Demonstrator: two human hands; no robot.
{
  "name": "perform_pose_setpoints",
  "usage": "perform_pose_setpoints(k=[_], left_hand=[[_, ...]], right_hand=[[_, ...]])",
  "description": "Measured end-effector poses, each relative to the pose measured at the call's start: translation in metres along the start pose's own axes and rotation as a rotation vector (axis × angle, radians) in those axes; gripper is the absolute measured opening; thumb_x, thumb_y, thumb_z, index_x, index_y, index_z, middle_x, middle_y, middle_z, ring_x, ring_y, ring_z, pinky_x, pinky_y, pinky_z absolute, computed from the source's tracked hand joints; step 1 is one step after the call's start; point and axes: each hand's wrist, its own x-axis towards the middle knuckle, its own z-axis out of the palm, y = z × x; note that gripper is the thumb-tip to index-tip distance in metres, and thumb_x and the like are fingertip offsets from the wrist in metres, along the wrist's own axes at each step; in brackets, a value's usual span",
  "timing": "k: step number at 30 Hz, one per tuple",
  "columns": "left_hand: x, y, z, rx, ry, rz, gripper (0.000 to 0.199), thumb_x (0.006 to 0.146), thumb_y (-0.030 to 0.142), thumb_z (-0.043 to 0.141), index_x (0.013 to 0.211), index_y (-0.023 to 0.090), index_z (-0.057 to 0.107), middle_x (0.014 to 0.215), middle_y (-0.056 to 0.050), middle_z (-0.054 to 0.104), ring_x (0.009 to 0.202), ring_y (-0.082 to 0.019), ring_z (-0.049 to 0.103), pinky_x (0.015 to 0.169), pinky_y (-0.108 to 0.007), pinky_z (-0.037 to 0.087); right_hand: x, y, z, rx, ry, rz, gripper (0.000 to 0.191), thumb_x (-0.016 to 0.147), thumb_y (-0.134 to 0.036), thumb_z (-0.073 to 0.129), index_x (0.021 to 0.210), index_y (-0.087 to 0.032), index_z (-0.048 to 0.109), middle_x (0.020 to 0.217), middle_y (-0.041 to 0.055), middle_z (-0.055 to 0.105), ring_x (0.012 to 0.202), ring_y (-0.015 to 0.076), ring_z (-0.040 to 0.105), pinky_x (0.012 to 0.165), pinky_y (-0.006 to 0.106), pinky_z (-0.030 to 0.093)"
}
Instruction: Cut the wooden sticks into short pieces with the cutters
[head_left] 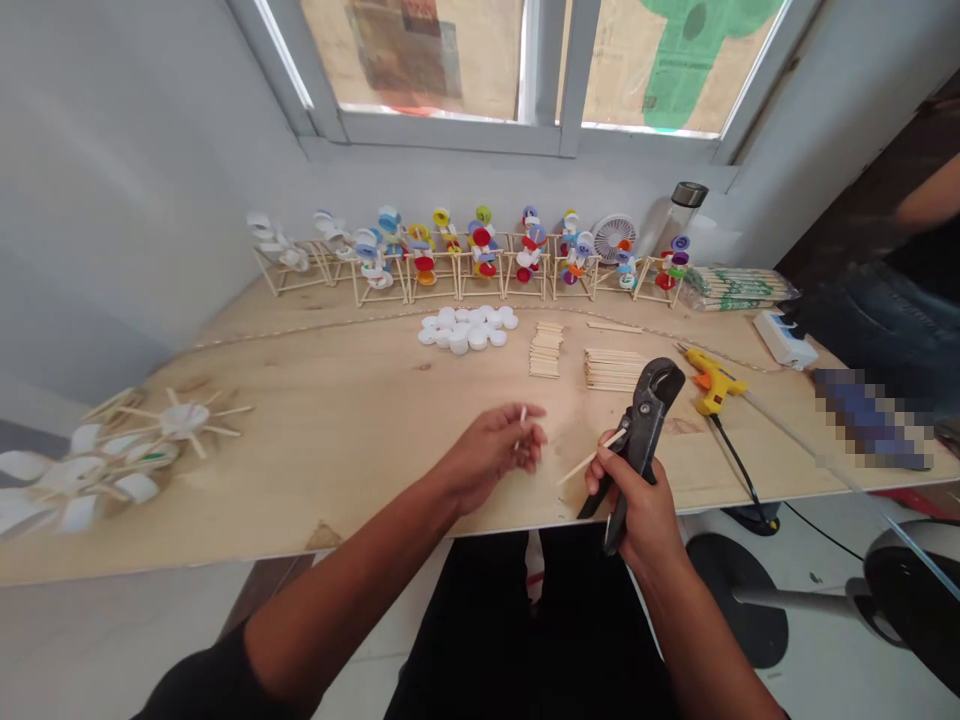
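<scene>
My left hand [501, 450] is over the table's front part, its fingers curled round a short pale stick [523, 414]. To its right, my right hand [637, 500] grips a black cutter [643, 425], its jaws pointing up and away. A longer wooden stick [592, 458] is pinched between the thumb and fingers of the same hand, slanting across the cutter's handles. Beyond the hands lie a stack of short sticks [546, 350], a pile of longer sticks [613, 370] and a cluster of white bottle caps [466, 328].
Several stick frames with coloured caps [480, 250] line the wall. A yellow glue gun [712, 378] with its cord, a white power strip [784, 340] and bagged sticks [739, 287] are at the right. Stick-and-paper wheels [86, 472] lie left. A person [885, 320] is at the right edge.
</scene>
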Motion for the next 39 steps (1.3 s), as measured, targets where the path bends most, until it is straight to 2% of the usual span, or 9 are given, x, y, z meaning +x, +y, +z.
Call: perform_pose_setpoints(k=[2, 7, 13, 21, 25, 31, 39], left_hand=[[-0.002, -0.007, -0.003, 0.035, -0.029, -0.097, 0.023, 0.074, 0.024, 0.059, 0.092, 0.011, 0.054, 0.062, -0.001, 0.058, 0.045, -0.007, 0.048, 0.044, -0.020, 0.034], [-0.008, -0.018, -0.004, 0.095, -0.020, -0.085, 0.030, 0.077, 0.035, 0.058, 0.094, 0.011, 0.056, 0.073, -0.006, 0.064, 0.053, -0.010, 0.055, 0.049, -0.021, 0.040], [-0.012, -0.020, -0.002, 0.277, -0.052, -0.144, 0.033, 0.077, 0.041, 0.056, 0.086, 0.010, 0.060, 0.064, -0.005, 0.064, 0.046, -0.009, 0.055, 0.041, -0.017, 0.035], [-0.013, -0.017, -0.001, 0.333, -0.214, -0.204, 0.041, 0.078, 0.049, 0.051, 0.084, 0.010, 0.061, 0.063, -0.007, 0.065, 0.044, -0.009, 0.055, 0.038, -0.017, 0.033], [-0.014, -0.016, 0.000, 0.339, -0.287, -0.205, 0.045, 0.079, 0.051, 0.049, 0.085, 0.009, 0.063, 0.064, -0.007, 0.064, 0.045, -0.009, 0.055, 0.037, -0.016, 0.032], [-0.013, -0.019, 0.000, 0.319, -0.305, -0.229, 0.042, 0.080, 0.050, 0.048, 0.085, 0.010, 0.062, 0.062, -0.006, 0.064, 0.044, -0.008, 0.054, 0.037, -0.016, 0.031], [-0.014, -0.015, 0.005, 0.339, -0.297, -0.276, 0.038, 0.080, 0.048, 0.048, 0.082, 0.012, 0.060, 0.055, -0.003, 0.062, 0.040, -0.007, 0.052, 0.036, -0.015, 0.028]], right_hand=[[-0.001, 0.000, 0.000, -0.015, 0.005, 0.000, 0.017, 0.073, -0.029, 0.065, 0.081, -0.017, 0.055, 0.054, -0.0060, 0.051, 0.049, 0.0086, 0.049, 0.050, 0.020, 0.036], [-0.003, 0.001, 0.002, -0.038, -0.018, 0.014, 0.017, 0.073, -0.029, 0.064, 0.080, -0.017, 0.054, 0.053, -0.0059, 0.051, 0.049, 0.0087, 0.048, 0.050, 0.020, 0.036], [-0.003, 0.001, 0.008, -0.088, -0.017, -0.003, 0.017, 0.071, -0.029, 0.064, 0.077, -0.016, 0.054, 0.053, -0.0052, 0.052, 0.048, 0.0099, 0.048, 0.049, 0.022, 0.037], [-0.005, 0.003, 0.010, -0.147, 0.004, 0.002, 0.022, 0.067, -0.033, 0.066, 0.075, -0.016, 0.056, 0.052, -0.0042, 0.053, 0.046, 0.0109, 0.049, 0.048, 0.023, 0.039], [-0.005, 0.007, 0.010, -0.111, -0.029, 0.015, 0.017, 0.070, -0.030, 0.064, 0.075, -0.017, 0.055, 0.053, -0.0044, 0.053, 0.048, 0.0110, 0.049, 0.049, 0.023, 0.040], [-0.005, 0.008, 0.011, -0.102, -0.050, -0.003, 0.013, 0.073, -0.026, 0.062, 0.077, -0.016, 0.055, 0.054, -0.0042, 0.052, 0.049, 0.0104, 0.049, 0.049, 0.022, 0.040], [-0.006, 0.008, 0.010, -0.076, 0.009, 0.027, 0.016, 0.071, -0.028, 0.065, 0.078, -0.016, 0.055, 0.055, -0.0036, 0.053, 0.049, 0.0102, 0.050, 0.049, 0.022, 0.042]])
